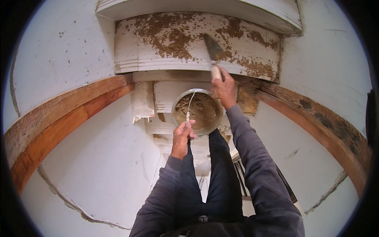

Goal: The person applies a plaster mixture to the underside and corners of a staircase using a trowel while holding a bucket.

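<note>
My left hand (pixel 183 138) is closed round the wire handle of a round metal bucket (pixel 175 103), which hangs in front of my legs. Brown, crumbly mortar or soil (pixel 203 110) lies inside it. My right hand (pixel 225 87) grips the pale handle of a pointed trowel (pixel 214 50). The trowel's dark blade points up and away, over a white stair tread (pixel 130 51). Brown crumbs (pixel 173 43) are scattered across that tread in patches; I cannot tell whether the blade touches it.
Another white step (pixel 197 8) rises beyond the tread. White walls (pixel 67 51) stand on both sides. Wooden beams run along the left (pixel 71 106) and the right (pixel 316 122). More pale steps (pixel 164 98) descend below the bucket, and dark railing bars (pixel 240 177) show near my right arm.
</note>
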`<state>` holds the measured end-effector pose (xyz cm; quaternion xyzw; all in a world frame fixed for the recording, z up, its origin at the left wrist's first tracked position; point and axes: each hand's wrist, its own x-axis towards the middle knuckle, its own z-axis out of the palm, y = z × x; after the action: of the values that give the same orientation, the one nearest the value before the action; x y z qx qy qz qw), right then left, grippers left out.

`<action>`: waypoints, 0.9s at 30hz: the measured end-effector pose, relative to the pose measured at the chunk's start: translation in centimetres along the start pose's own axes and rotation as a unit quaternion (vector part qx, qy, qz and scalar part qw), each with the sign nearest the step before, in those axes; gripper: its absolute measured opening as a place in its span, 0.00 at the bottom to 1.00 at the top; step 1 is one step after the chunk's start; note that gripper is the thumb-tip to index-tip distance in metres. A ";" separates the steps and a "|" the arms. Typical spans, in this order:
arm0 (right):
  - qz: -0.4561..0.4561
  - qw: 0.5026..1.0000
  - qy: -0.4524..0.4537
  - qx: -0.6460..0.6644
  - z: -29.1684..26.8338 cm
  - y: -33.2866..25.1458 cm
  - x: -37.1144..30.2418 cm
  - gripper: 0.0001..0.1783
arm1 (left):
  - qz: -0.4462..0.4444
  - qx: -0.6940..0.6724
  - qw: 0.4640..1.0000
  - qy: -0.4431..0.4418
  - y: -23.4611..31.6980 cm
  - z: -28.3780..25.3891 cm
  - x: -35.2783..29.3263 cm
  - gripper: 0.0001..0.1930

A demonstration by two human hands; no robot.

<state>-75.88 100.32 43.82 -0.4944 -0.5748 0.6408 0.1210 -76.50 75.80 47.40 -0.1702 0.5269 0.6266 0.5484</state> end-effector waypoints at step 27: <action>0.079 0.981 0.177 -0.030 -8.7 2.1 -6.6 0.34 | -0.015 -0.005 1.000 0.003 0.0 -0.4 0.3 0.17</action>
<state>-65.11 100.24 46.65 -0.6471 -0.5227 0.5330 0.1547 -76.75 75.56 47.00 -0.1826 0.5225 0.6205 0.5556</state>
